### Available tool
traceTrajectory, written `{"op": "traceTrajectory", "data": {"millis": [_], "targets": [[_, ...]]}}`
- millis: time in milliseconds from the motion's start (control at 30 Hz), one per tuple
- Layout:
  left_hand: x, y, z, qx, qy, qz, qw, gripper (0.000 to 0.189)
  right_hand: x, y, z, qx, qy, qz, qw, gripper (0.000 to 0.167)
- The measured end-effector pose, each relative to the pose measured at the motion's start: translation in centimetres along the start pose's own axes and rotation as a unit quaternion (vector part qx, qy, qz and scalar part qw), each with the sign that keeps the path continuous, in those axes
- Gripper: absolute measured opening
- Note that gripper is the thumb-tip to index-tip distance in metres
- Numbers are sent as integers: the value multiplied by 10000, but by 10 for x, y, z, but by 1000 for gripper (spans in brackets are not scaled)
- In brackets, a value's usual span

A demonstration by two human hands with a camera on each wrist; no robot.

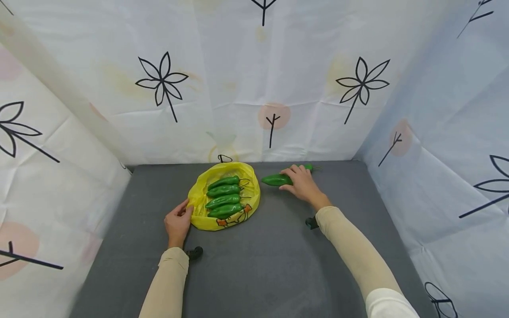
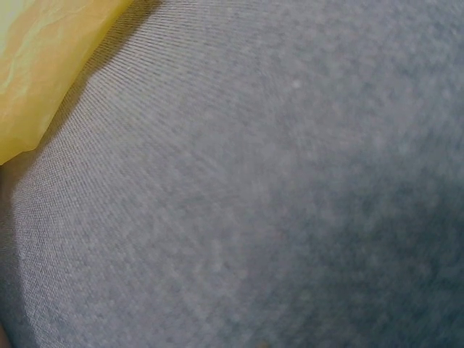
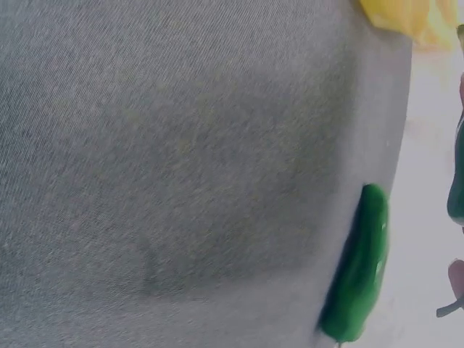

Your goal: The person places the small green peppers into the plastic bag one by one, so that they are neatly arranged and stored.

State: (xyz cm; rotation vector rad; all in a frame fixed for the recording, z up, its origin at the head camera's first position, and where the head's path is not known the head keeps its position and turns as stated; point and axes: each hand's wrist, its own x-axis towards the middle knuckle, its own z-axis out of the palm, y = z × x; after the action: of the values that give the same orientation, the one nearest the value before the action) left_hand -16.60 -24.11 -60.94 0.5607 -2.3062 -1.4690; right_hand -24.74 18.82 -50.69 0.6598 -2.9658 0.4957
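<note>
A yellow plastic bag (image 1: 254, 185) lies with its mouth spread wide and its edge rolled, several long green peppers (image 1: 224, 202) side by side inside it. My left hand (image 1: 177, 222) pinches the bag's left rim between thumb and fingers. To the right of the bag, my right hand (image 1: 304, 184) grips a green pepper (image 1: 277, 179) from above, its pointed end toward the bag. Another green pepper (image 3: 360, 264) lies on the table close to the far edge, mostly hidden behind the right hand in the head view.
The dark grey table (image 1: 254, 274) meets a white patterned cloth (image 1: 238, 88) along its far edge. Similar cloth hangs at both sides. A small black device sits at each wrist.
</note>
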Motion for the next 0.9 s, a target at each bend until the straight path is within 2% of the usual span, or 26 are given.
{"op": "traceTrajectory", "data": {"millis": [167,433,600,900], "targets": [[-1,1,-1,43,10,-18,10000,33,6,-13,-2,156,12,-20,9999,57],[-1,2,-1,-16,-61,6,10000,33,16,-37,-7,17,-160,-30,9999,59],[-2,3,-1,3,-93,-46,9999,34,21,-48,-7,60,-193,-192,9996,57],[-1,3,-2,-47,-52,32,10000,32,30,-64,-4,512,-343,-263,9978,50]]}}
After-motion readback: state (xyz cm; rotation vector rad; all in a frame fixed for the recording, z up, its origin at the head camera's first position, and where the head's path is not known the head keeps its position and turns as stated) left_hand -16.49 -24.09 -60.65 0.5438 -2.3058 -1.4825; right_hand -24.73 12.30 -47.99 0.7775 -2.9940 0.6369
